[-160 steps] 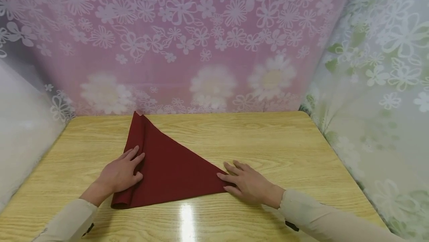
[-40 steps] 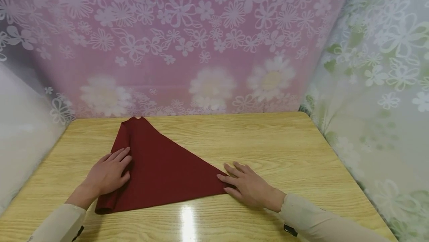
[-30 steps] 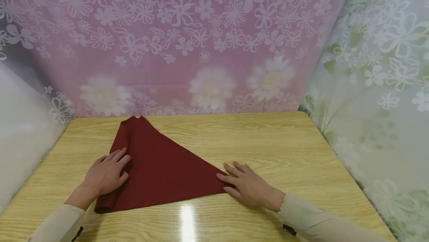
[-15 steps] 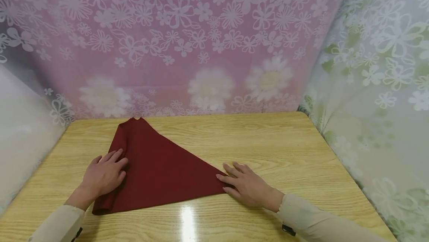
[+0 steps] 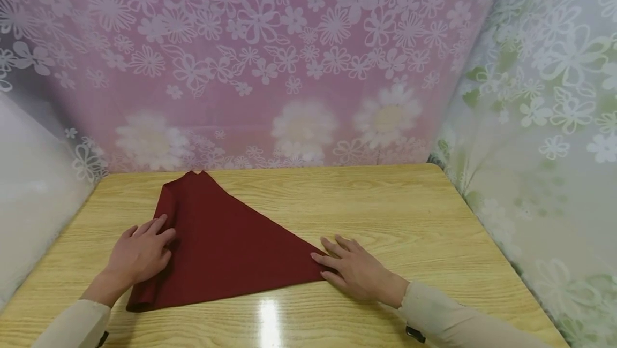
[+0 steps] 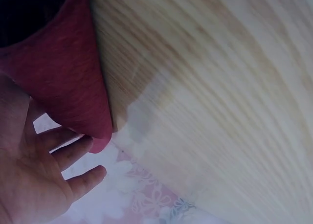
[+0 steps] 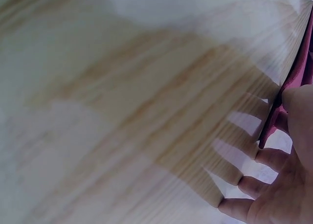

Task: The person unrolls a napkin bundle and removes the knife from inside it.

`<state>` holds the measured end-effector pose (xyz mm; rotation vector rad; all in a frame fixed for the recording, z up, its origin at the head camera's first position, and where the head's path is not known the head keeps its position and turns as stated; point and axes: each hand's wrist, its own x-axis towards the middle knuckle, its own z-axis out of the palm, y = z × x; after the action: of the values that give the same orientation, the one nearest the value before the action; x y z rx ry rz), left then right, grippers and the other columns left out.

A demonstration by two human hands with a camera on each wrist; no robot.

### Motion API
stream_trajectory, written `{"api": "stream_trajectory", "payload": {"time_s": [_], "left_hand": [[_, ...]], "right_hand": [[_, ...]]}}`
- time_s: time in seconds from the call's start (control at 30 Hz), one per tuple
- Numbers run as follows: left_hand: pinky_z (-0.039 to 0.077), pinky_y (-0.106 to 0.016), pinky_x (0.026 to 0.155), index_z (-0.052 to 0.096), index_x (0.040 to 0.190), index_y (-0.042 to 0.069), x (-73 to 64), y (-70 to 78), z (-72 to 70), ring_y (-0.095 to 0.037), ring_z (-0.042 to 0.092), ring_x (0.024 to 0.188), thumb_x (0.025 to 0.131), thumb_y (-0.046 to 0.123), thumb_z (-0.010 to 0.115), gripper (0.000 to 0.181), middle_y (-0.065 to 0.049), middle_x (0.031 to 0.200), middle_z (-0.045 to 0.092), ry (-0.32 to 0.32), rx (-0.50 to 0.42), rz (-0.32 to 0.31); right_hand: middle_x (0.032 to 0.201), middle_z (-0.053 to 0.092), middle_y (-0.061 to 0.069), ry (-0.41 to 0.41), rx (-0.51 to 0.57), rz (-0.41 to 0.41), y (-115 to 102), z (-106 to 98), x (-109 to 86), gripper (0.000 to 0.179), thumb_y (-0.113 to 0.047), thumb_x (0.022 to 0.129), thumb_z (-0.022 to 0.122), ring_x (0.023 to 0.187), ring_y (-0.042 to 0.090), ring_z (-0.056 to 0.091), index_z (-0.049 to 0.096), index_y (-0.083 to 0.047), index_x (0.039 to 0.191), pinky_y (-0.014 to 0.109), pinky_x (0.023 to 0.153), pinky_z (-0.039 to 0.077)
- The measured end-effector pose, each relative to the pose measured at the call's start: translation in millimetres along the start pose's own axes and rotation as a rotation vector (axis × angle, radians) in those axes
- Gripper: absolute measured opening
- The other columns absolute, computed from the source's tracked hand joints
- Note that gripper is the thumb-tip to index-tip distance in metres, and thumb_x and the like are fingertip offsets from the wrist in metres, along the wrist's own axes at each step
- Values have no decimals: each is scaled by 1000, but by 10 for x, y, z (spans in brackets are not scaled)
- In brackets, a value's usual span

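A dark red cloth (image 5: 231, 251) lies on the table in a roughly triangular shape, narrowing to a point at the right. Along its left side runs a loose roll (image 6: 63, 72), whose hollow end shows in the left wrist view. My left hand (image 5: 140, 254) rests over this roll with fingers spread and lightly bent. At the right tip of the cloth, my right hand (image 5: 359, 270) lies with its fingers spread. Its fingertips press the tip and the tabletop beside it, as the right wrist view also shows.
The wood-grain table (image 5: 385, 203) extends around the cloth. A pink flowered curtain (image 5: 299, 69) hangs along its back edge, with a pale flowered curtain (image 5: 540, 176) on the right and a whitish sheet (image 5: 34, 176) on the left. Glare (image 5: 269, 321) marks the front.
My left hand has slid left with the rolled edge, so the roll has opened and more flat cloth shows. The right hand has stayed at the tip.
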<state>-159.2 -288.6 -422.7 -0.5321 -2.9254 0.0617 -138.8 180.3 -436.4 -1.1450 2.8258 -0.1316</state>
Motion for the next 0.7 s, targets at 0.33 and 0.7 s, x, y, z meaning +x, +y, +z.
{"api": "stream_trajectory", "payload": {"time_s": [0.33,0.7], "left_hand": [[34,-64,93,63,125,8,-160,-251,2,-43,42,123,91,24,57,38,-29,139,41,-44,-11,-4],[29,-66,97,48,143,16,-288,-346,89,-44,34,130,96,51,47,59,-23,148,32,-123,-6,-21]], "right_hand": [[153,30,10,-10,8,12,-7,-8,-5,48,-44,103,33,137,39,28,41,-26,147,55,106,28],[154,29,8,-18,21,26,-12,0,13,48,-45,103,34,138,39,26,41,-27,147,56,107,26]]}}
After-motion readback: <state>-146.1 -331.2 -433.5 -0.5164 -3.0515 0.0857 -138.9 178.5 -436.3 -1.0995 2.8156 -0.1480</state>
